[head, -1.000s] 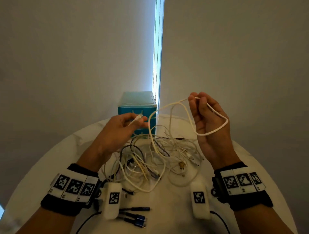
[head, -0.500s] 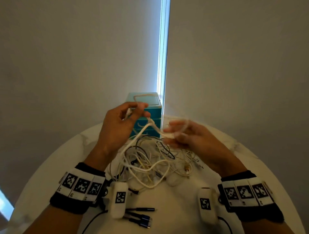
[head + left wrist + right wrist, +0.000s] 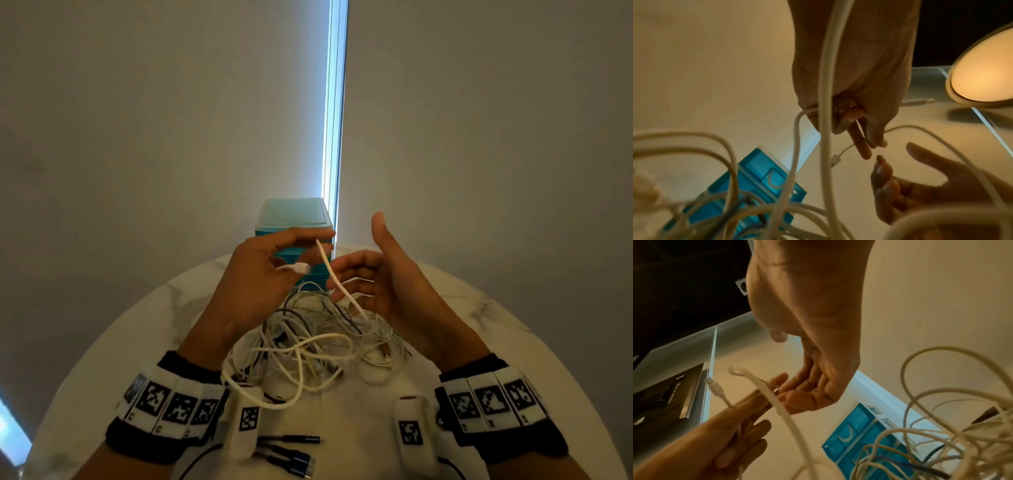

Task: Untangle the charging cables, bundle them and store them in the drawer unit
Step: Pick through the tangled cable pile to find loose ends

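A tangle of white and dark charging cables (image 3: 315, 342) lies on the round white table (image 3: 513, 342). My left hand (image 3: 318, 243) is raised above it and pinches one white cable (image 3: 337, 284) near its connector (image 3: 299, 268); the cable hangs down into the pile. My right hand (image 3: 359, 263) stands just to the right, palm inward, fingers relaxed, thumb up, holding nothing. Behind both hands stands the teal drawer unit (image 3: 294, 216), its drawers closed. The right wrist view shows the held cable (image 3: 777, 402) crossing in front of the right hand's fingers (image 3: 797, 386).
Loose black cables with blue-tipped plugs (image 3: 294, 455) lie at the table's near edge between my wrists. A wall with a bright window slit (image 3: 334, 102) stands right behind the drawer unit. A lit round lamp (image 3: 982, 81) shows in the left wrist view.
My right hand let go of the cable loop it held high, came down toward the left hand and opened. The left hand keeps its pinch on the cable end and has risen slightly.
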`<state>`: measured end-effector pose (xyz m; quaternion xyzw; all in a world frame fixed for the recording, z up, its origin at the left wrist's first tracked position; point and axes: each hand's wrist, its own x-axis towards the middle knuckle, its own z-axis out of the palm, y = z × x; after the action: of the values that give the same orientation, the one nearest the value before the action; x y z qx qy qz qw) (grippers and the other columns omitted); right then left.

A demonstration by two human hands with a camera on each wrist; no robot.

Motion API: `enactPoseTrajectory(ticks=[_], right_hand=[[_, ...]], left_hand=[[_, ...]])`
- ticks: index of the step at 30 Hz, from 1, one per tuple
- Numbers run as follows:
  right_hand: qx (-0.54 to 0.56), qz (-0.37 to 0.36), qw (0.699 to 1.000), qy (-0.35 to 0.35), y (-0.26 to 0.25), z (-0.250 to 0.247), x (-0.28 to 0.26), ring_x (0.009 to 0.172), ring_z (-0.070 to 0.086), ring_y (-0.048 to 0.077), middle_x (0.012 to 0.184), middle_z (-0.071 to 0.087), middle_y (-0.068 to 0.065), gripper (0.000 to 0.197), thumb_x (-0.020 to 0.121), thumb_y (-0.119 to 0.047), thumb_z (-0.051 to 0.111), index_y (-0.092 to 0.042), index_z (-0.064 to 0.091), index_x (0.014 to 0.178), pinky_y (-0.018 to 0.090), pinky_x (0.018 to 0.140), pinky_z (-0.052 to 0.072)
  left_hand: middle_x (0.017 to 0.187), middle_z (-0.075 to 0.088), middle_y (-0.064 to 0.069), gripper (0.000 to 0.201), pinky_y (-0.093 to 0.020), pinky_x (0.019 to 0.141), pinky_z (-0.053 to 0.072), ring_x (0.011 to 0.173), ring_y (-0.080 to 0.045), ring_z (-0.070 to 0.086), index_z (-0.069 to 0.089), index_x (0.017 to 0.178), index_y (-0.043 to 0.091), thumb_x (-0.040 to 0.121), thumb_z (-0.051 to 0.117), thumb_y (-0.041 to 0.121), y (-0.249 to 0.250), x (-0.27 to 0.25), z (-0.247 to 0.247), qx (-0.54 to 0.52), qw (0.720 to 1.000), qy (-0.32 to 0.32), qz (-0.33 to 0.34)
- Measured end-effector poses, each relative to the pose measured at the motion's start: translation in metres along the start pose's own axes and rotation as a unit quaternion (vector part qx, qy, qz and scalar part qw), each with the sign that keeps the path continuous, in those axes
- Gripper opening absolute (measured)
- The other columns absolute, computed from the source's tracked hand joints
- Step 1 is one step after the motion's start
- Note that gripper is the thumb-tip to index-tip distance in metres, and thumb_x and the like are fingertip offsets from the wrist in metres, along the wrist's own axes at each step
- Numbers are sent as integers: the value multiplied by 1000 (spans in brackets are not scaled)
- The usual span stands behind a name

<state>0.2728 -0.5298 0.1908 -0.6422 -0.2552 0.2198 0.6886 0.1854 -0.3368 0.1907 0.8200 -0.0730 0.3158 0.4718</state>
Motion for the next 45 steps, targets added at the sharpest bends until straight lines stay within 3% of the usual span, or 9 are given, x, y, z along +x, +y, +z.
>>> enactPoseTrajectory(ticks=[7, 13, 17, 23, 29, 34, 38, 41, 45], right_hand=[[99, 37, 994, -29, -7, 0, 12, 85, 74, 19, 101, 77, 10, 58, 106, -56, 53, -6, 76, 126, 35, 77, 60], [143, -71, 981, 113, -33, 0, 20, 74, 55, 11, 89, 61, -1, 25, 100, -32, 72, -13, 83, 113, 22, 62, 48], [166, -122, 967, 150, -54, -3, 11, 66, 63, 10, 76, 67, -3, 14, 104, -25, 66, -14, 74, 103, 21, 58, 47], [95, -139, 977, 134, -65, 22, 7, 84, 80, 17, 96, 82, 7, 18, 107, -23, 63, -8, 70, 113, 22, 60, 52], [-4, -95, 995, -17, -51, 80, 9, 96, 82, 25, 110, 82, 9, 27, 111, -28, 57, -8, 67, 126, 23, 63, 59], [-31, -118, 992, 34, -57, 84, 15, 80, 77, 16, 102, 82, 3, 23, 109, -29, 61, -14, 74, 119, 23, 61, 55], [-70, -115, 990, 50, -47, 65, 15, 78, 72, 18, 96, 83, 4, 19, 102, -24, 72, -8, 78, 109, 23, 55, 50], [-84, -113, 990, -12, -30, 80, 10, 83, 78, 18, 100, 84, 4, 20, 101, -22, 74, -7, 77, 114, 23, 59, 54], [-65, -140, 988, -13, -21, 104, 20, 91, 80, 18, 102, 83, 2, 21, 98, -23, 78, -14, 80, 116, 21, 70, 60]], left_hand=[[129, 71, 23, 31, -46, 101, 60, 125, -14, 65, 76, 122, 49, 91, 78, 43, 20, -5, 7, 50, 994, -94, 19], [110, 78, 19, 46, -26, 102, 52, 112, 1, 69, 68, 136, 47, 94, 80, 31, 37, 4, -25, 82, 994, -70, -10], [93, 77, 11, 41, -38, 100, 55, 96, -4, 71, 69, 134, 46, 94, 75, 51, 31, 15, -104, 217, 974, -8, -64], [162, 25, -9, 118, -55, 124, 15, 150, -36, 23, -1, 168, 37, 82, 80, 42, 9, 5, -233, 575, 779, 18, -249], [152, 53, 12, 66, -38, 121, 41, 131, 3, 51, 42, 159, 32, 101, 72, 34, 21, -21, -152, 213, 969, -75, -99], [99, 74, -8, 60, -30, 97, 59, 97, -17, 73, 65, 135, 14, 112, 29, 56, 21, -18, -88, 15, 971, -183, -155], [66, 49, 11, 70, -30, 71, 46, 63, -10, 49, 79, 96, 20, 107, 29, 68, 15, -14, -114, 113, 976, -103, -152], [64, 61, 16, 61, -29, 69, 40, 70, -11, 60, 77, 79, 26, 105, 39, 67, 30, 5, -149, 407, 911, -60, -33], [92, 74, 4, 49, -47, 91, 33, 99, -29, 59, 78, 91, 29, 105, 45, 63, 52, 28, -178, 703, 687, 41, 182]])
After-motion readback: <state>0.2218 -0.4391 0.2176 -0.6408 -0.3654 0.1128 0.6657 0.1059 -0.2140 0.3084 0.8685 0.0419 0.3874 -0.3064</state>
